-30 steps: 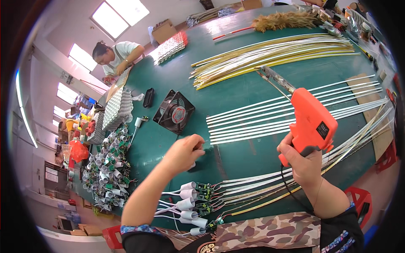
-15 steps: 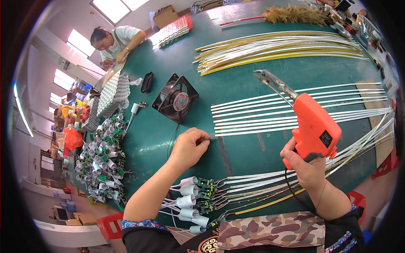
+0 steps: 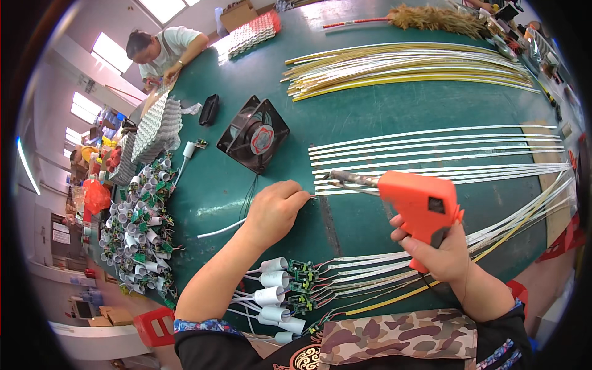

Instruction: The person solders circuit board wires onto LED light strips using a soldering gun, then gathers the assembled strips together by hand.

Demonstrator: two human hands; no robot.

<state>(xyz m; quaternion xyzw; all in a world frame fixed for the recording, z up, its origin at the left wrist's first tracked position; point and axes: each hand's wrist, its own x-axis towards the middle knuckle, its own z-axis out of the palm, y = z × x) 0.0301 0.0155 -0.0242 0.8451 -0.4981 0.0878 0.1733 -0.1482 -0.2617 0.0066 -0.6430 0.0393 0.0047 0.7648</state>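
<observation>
left hand (image 3: 276, 209) pinches the near end of a white strip (image 3: 431, 176) flat on the green bench (image 3: 382, 105), fingertips pressed together. right hand (image 3: 441, 250) is wrapped around the orange glue gun (image 3: 419, 203), finger at the trigger, metal nozzle (image 3: 351, 179) just beside the pinching fingers. risks, as a judgement: the hot tip could touch the left fingertips since they sit so near; a slip of the pinch could shift the strip off the nozzle; glue could drip onto neighbouring strips. the gun carries a small dark rectangular label on its side. black square fan (image 3: 254, 134) with a round red-and-white sticker sits toward the bench's left side. cardboard box (image 3: 237, 13) at the far edge. white capped parts with green boards (image 3: 287, 290) line the near edge.
</observation>
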